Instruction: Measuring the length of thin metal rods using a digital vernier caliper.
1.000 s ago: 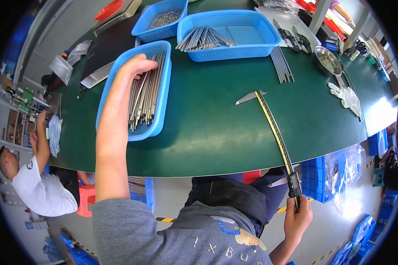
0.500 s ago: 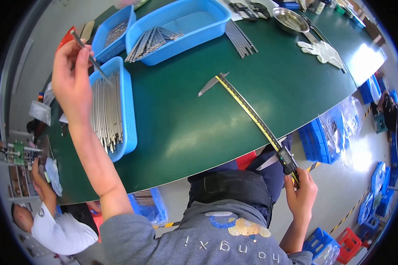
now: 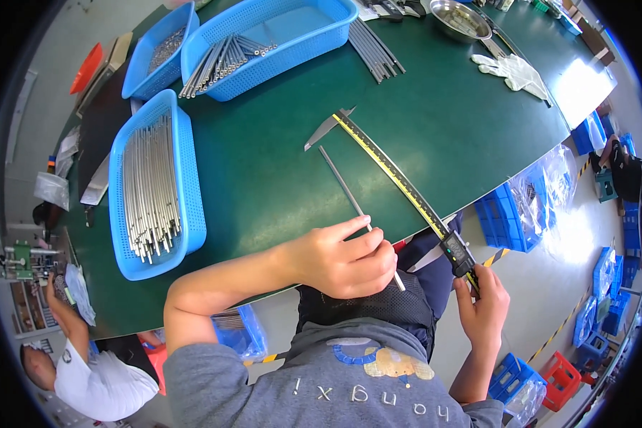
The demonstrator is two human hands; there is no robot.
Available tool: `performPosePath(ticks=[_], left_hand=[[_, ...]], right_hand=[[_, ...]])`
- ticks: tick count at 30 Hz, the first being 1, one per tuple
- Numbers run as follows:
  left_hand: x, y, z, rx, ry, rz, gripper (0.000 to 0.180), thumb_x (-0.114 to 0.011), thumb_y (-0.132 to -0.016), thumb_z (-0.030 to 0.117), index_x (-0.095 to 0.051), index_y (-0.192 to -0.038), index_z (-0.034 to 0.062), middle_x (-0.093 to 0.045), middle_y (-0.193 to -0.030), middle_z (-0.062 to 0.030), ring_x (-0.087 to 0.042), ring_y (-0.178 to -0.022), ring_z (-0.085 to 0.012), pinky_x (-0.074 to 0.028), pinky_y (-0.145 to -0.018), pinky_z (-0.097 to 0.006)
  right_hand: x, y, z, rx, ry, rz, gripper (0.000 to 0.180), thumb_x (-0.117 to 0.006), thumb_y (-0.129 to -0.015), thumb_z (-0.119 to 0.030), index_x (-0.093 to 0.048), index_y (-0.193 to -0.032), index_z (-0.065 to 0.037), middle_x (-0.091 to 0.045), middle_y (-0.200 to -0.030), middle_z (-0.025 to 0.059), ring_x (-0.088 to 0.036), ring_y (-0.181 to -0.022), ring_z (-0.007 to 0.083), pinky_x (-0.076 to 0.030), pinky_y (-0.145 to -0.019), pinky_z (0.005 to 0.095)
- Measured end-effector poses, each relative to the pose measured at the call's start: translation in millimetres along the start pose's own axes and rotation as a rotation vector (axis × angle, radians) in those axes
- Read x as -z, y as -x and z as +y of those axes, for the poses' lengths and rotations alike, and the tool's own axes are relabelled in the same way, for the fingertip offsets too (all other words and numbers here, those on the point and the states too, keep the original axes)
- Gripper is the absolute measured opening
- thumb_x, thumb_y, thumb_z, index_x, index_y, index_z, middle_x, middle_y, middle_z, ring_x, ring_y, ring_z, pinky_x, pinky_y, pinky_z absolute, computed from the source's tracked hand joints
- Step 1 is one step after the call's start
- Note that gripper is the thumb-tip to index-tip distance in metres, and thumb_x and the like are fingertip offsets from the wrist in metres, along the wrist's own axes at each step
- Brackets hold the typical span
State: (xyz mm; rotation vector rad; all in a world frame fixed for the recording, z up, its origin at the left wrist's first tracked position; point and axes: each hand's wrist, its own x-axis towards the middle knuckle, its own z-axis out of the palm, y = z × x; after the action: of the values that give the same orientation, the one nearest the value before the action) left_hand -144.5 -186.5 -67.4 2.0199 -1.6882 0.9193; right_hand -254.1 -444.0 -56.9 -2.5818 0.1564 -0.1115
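1. Nearest us is our grey shirt [image 3: 321, 371], with both forearms reaching out past it toward the bench [image 3: 264, 192]
2. Our right hand [image 3: 485, 303] is closed around the near end of a long caliper [image 3: 403, 185], thumb and fingers just below its dark display
3. Our left hand [image 3: 353, 258] is curled around one slim metal rod [image 3: 342, 182]; the rod's near end pokes out below the fist, over our lap
4. The rod slants up and away over the bench, left of the caliper and apart from it; whether its far tip touches the surface we cannot tell
5. The caliper crosses the bench edge, its jaws standing wide apart, with nothing between them touching both
6. To our left, a blue basket [image 3: 192, 214] holds a thick bundle of rods [image 3: 150, 185] lying lengthwise
7. Beyond, on the right, we see a white glove [image 3: 513, 73] lying near a metal bowl [image 3: 471, 37]
8. Farther off, a wider blue basket [image 3: 285, 75] carries more rods over its left end, and some loose grey rods [image 3: 374, 50] lie beside it on the bench
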Motion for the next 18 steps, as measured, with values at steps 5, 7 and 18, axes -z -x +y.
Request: performPosePath(ticks=[5, 7, 18], left_hand=[[-5.0, 3.3, -0.4, 0.051, -0.025, 0.021, 0.015, -0.066, -0.071, 0.014, -0.063, -0.085, 0.0103, -0.061, -0.085, -0.0021, -0.061, -0.079, -0.0179, -0.056, -0.073, -0.034], [-6.4, 4.1, 0.2, 0.057, -0.039, 0.018, 0.015, -0.066, -0.071, 0.014, -0.063, -0.085, 0.0101, -0.061, -0.086, -0.0022, -0.061, -0.079, -0.0179, -0.056, -0.074, -0.034], [-18.0, 2.6, -1.7, 0.164, 0.055, -0.086, 0.017, -0.064, -0.069, 0.011, -0.066, -0.086, 0.0064, -0.061, -0.087, -0.0039, -0.061, -0.082, -0.0187, -0.056, -0.075, -0.034]], right_hand=[[-0.1, -1.6, -0.2, 0.02, -0.001, 0.014, 0.025, -0.07, -0.077, -0.016, -0.057, -0.093, -0.002, -0.057, -0.071, 0.0104, -0.055, -0.054, 0.0228, -0.043, -0.05, 0.0322], [0.7, -1.6, -0.6, 0.013, 0.009, 0.0, 0.025, -0.07, -0.077, -0.016, -0.057, -0.092, -0.001, -0.057, -0.07, 0.0104, -0.055, -0.053, 0.0227, -0.043, -0.049, 0.0318], [-0.5, 2.8, 0.1, 0.03, -0.002, 0.014, 0.027, -0.072, -0.076, -0.016, -0.059, -0.094, -0.002, -0.059, -0.072, 0.0107, -0.057, -0.054, 0.0217, -0.044, -0.05, 0.0309]])
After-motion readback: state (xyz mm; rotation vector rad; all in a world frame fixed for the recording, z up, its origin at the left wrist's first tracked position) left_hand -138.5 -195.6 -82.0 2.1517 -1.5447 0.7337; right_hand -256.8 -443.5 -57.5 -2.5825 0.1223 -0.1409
